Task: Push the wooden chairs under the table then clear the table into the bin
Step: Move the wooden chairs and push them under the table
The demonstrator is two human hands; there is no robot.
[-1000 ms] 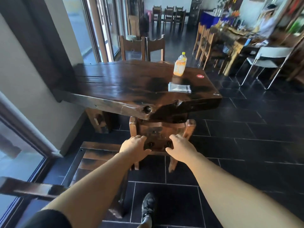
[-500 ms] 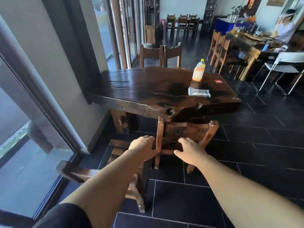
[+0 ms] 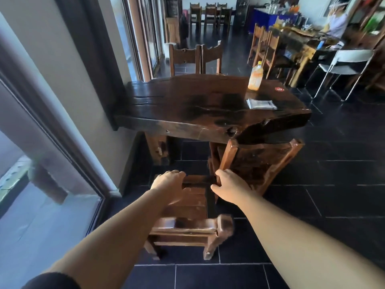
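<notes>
**Both hands settle on the second chair, ready to push**

Nearest, the chair [image 3: 188,224] stands out on the floor tiles, its back toward the person and its seat pointing at the table. The left hand [image 3: 169,185] is curled over the far left edge of the seat, fingers wrapped down over the wood; the right hand [image 3: 230,187] grips the seat's far right corner, thumb along its side. That two-handed hold, one hand on each side, looks chosen so the chair can be slid straight forward without twisting.

Just beyond the right hand, the tucked chair [image 3: 258,161] leans with its back against the table's edge, seat already underneath, which leaves the open gap ahead of the left hand for this one.

Farther on, above both hands, the table [image 3: 187,105] carries what remains to be cleared: a flat packet [image 3: 261,104] near the right edge and, behind it, an orange drink bottle [image 3: 255,77] standing upright. No bin is in view.
</notes>
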